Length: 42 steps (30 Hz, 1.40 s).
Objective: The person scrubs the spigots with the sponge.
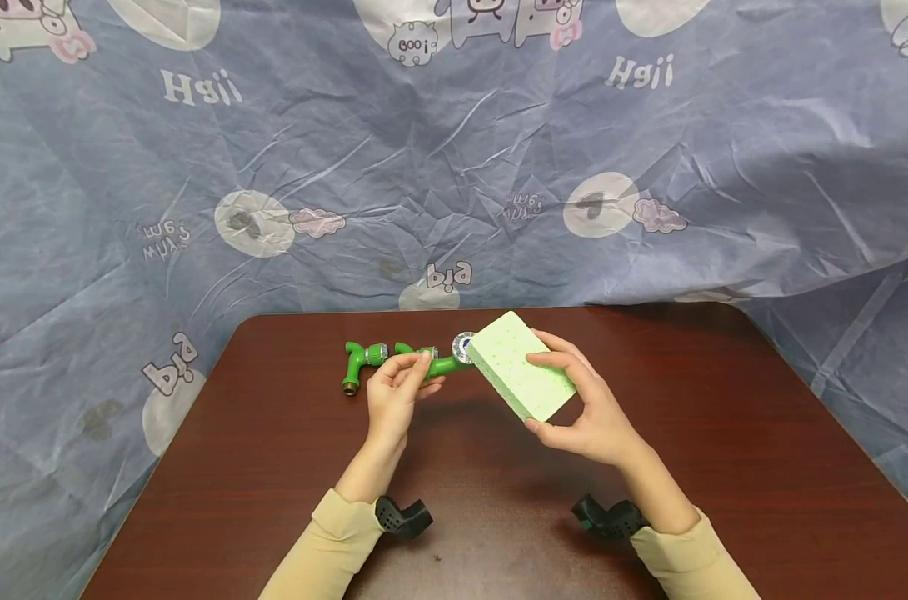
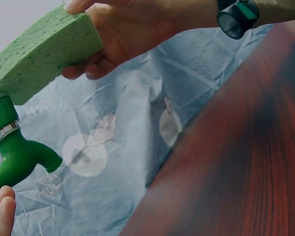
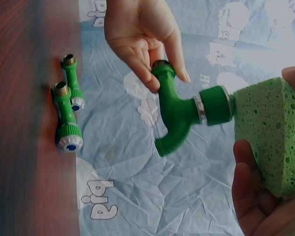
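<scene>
My left hand (image 1: 392,398) pinches a green plastic tap (image 3: 176,109) by its threaded inlet end, between thumb and fingers. The spout of this tap points downward in the right wrist view, and its ribbed knob (image 2: 3,115) faces the sponge. A pale green, porous sponge block (image 1: 520,367) is gripped by my right hand (image 1: 600,417), with the thumb on one side and fingers on the other. One face of the sponge meets the silver-rimmed end of the knob. Both tap and sponge are held up above the table.
Two more green taps lie at the back of the dark red-brown table (image 1: 274,467): one on the left (image 1: 355,365), the other (image 1: 405,347) partly behind my left hand. A printed blue-grey cloth (image 1: 424,167) hangs behind the table. Each wrist wears a black camera mount (image 1: 403,517).
</scene>
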Available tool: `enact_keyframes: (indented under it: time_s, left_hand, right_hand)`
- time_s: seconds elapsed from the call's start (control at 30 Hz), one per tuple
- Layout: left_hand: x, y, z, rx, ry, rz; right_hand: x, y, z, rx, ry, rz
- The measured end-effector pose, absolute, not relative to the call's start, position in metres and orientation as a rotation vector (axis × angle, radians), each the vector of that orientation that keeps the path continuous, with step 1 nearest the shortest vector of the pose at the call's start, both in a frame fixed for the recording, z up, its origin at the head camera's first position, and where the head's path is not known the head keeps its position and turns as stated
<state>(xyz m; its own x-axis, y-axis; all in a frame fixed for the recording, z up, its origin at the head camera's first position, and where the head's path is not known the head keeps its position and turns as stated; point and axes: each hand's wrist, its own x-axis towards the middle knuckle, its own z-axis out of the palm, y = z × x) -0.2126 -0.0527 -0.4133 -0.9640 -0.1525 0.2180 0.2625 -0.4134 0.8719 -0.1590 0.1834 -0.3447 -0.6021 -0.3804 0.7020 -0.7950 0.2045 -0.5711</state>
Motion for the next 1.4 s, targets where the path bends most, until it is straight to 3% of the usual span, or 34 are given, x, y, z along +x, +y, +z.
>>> enact_keyframes:
  time_s: [0.37,0.5,0.73,0.9,1.13,1.4]
  left_hand:
    - [-0.224,-0.055,-0.431,-0.220,-1.478,-2.387]
    - [-0.216,-0.055,-0.418,-0.117,-1.505,-2.406]
    - [-0.215,-0.053,-0.415,-0.093,-1.495,-2.434]
    - [-0.217,-0.055,-0.420,-0.185,-1.480,-2.414]
    - [-0.251,-0.061,-0.474,-0.452,-1.438,-2.425]
    - [-0.214,-0.063,-0.417,-0.494,-1.537,-2.476]
  right_hand:
    - [-0.171,0.197,-0.357,1.009,-2.125,1.361]
    - [-0.180,0.207,-0.370,0.994,-2.179,1.376]
    - [-0.162,0.201,-0.342,0.993,-2.247,1.382]
    - [-0.170,0.204,-0.355,1.009,-2.316,1.363]
    - [-0.181,0.209,-0.375,1.033,-2.319,1.358]
    - [-0.181,0.208,-0.375,1.036,-2.306,1.370]
